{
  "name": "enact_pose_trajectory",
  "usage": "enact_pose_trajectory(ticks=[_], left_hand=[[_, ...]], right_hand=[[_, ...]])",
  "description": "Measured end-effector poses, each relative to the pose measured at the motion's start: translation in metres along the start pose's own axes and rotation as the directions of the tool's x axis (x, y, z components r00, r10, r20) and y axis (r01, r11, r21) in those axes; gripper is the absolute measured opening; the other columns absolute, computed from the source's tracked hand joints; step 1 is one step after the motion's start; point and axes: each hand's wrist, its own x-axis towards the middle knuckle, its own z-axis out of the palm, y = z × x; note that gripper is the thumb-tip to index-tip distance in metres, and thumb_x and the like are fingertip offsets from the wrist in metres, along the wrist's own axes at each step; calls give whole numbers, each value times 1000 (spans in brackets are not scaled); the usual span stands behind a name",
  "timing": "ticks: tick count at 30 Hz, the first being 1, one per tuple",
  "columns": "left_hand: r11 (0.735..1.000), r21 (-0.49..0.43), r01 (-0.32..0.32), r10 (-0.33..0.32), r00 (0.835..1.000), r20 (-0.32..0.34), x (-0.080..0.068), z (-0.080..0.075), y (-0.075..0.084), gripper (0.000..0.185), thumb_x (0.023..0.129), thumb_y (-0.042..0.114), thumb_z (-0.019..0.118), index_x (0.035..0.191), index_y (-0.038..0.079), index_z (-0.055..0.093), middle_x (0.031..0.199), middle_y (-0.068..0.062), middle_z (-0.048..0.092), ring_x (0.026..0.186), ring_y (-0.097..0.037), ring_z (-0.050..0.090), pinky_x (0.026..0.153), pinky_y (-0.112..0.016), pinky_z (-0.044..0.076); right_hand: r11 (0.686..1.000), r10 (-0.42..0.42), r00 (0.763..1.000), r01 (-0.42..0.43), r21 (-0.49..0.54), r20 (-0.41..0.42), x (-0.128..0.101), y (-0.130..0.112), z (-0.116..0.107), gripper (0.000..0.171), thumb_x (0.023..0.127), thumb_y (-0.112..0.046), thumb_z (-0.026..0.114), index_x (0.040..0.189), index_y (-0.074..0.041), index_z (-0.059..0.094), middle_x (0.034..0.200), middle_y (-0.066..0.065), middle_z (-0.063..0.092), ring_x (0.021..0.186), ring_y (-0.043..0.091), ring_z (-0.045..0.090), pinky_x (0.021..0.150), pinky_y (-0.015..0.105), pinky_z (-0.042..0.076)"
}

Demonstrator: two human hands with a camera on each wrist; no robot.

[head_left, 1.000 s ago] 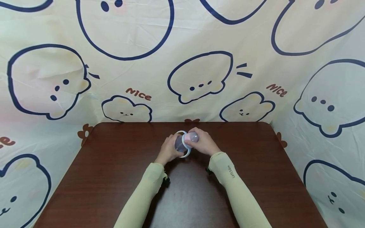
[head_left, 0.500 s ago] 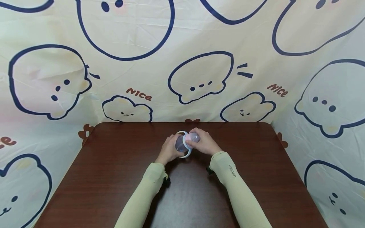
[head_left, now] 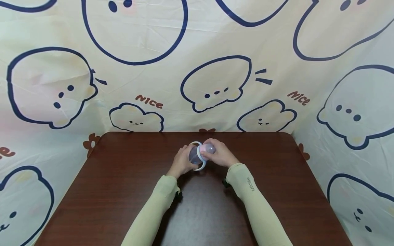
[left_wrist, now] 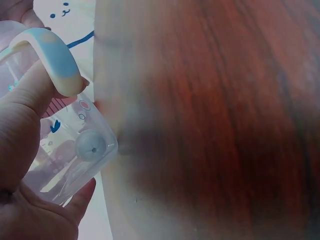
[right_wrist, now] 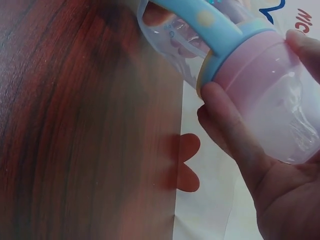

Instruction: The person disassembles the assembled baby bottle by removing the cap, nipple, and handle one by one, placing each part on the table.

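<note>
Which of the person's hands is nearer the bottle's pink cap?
Right. The right hand grips the pink cap itself, while the left hand holds the clear body of the baby bottle, at the other end.

Bright, even light; head view sharp but edge-warped, both wrist views blurred.

pink cap (right_wrist: 260, 75), blue handle (right_wrist: 210, 25), red-brown table (head_left: 123, 191)

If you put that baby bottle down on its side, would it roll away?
Probably not far: the baby bottle looks round, but its blue handles stick out and would likely stop it. It seems clear and empty, so probably light. The smooth plastic may be slippery.
</note>
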Motion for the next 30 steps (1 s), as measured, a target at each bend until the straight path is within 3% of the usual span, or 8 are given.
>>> enact_pose_trajectory(ticks=[8, 15, 30], left_hand=[[1000, -2, 4, -4, 1000, 9, 1, 1, 1, 82, 65, 16, 97, 137, 14, 58, 123, -11, 61, 113, -31, 54, 95, -52, 51], [999, 6, -42, 42, 999, -22, 1, 3, -1, 82, 61, 16, 98, 134, 15, 61, 119, -12, 63, 109, -32, 56, 93, -51, 51], [999, 19, -37, 37, 999, -15, 0, 0, 3, 82, 62, 15, 98, 134, 15, 60, 120, -13, 63, 109, -32, 56, 93, -52, 51]], right_hand=[[1000, -11, 1000, 11, -2, 2, 2, 3, -1, 45, 92, -40, 77, 129, -19, 62, 128, 6, 64, 115, 29, 58, 102, 54, 49], [1000, -22, 1000, 22, -9, 5, 3, 7, -1, 46, 93, -41, 76, 130, -18, 62, 128, 5, 64, 115, 29, 58, 102, 53, 49], [1000, -17, 1000, 17, 10, 17, 2, 10, -2, 47, 93, -40, 77, 131, -19, 61, 129, 5, 63, 116, 29, 56, 102, 53, 48]])
